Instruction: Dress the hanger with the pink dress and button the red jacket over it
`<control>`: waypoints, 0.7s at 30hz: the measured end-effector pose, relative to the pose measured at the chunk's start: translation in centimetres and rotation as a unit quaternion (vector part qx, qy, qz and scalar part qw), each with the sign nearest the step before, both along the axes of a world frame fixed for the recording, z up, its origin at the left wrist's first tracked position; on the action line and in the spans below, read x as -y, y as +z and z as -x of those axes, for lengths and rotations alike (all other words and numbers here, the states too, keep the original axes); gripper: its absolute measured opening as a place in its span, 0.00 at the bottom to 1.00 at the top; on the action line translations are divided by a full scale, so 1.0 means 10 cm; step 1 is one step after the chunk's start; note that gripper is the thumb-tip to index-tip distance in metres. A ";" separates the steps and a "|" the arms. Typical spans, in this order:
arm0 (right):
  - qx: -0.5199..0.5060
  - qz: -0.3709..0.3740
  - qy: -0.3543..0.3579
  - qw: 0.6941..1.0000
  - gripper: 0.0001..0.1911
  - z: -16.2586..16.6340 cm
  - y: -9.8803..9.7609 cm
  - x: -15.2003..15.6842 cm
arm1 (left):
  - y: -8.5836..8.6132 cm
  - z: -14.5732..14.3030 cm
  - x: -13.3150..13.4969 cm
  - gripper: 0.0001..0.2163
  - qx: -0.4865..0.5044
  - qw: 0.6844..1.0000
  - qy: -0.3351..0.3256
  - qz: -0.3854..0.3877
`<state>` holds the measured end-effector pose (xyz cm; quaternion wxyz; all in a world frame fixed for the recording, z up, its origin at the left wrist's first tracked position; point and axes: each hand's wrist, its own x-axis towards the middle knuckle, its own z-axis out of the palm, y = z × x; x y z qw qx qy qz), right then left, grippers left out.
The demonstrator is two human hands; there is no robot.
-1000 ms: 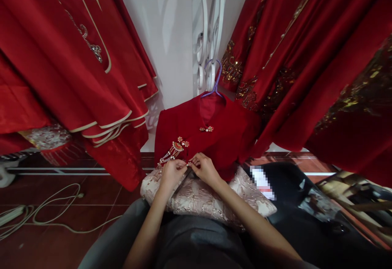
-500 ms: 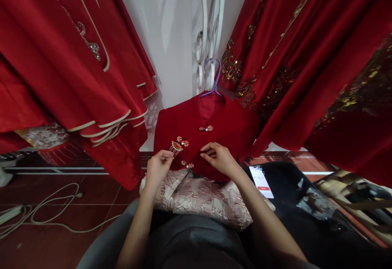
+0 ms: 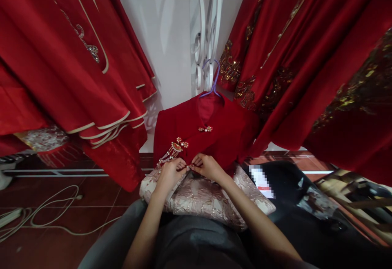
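Observation:
A dark red garment (image 3: 177,124) with a stand collar hangs in front of me on a purple hanger (image 3: 214,85). Jewelled flower clasps (image 3: 205,129) fasten its neck, and a fan-shaped tassel brooch (image 3: 176,148) lies on the chest to the left. My left hand (image 3: 174,171) and my right hand (image 3: 210,167) meet at the lower front, fingertips pinching the two sides of the lower jewelled clasp (image 3: 190,166). My fingers partly cover that clasp. Beneath my wrists, a pale pink brocade bundle (image 3: 202,203) rests on my lap.
Red gowns hang on the left (image 3: 101,77) and right (image 3: 294,77). A white scrolled metal stand (image 3: 200,36) holds the hanger. At right, a phone (image 3: 261,182) and a clear plastic bag (image 3: 318,203) lie on a black surface. White cable (image 3: 61,224) loops over the tiled floor.
Both hands have moved down and together onto the lower clasp. My left hand has left the brooch's tassels, which now hang down to the left.

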<state>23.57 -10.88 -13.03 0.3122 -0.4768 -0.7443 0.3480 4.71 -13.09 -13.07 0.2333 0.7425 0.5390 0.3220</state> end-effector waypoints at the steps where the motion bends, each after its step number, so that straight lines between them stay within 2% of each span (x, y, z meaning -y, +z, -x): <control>1: -0.008 0.004 0.002 1.000 0.07 0.00 0.00 -0.01 | -0.01 0.00 0.00 0.03 -0.005 1.000 0.002 -0.006; 7: -0.031 0.024 0.004 0.999 0.05 0.01 0.00 -0.02 | 0.02 -0.02 0.02 0.05 -0.042 0.998 0.008 -0.040; 17: -0.046 0.036 -0.012 0.998 0.06 0.06 -0.02 -0.01 | -0.02 -0.05 0.04 0.05 -0.007 0.999 0.033 -0.029; 21: -0.049 0.038 -0.006 0.998 0.06 0.06 -0.03 -0.01 | -0.03 -0.03 0.02 0.05 -0.020 0.998 0.024 -0.062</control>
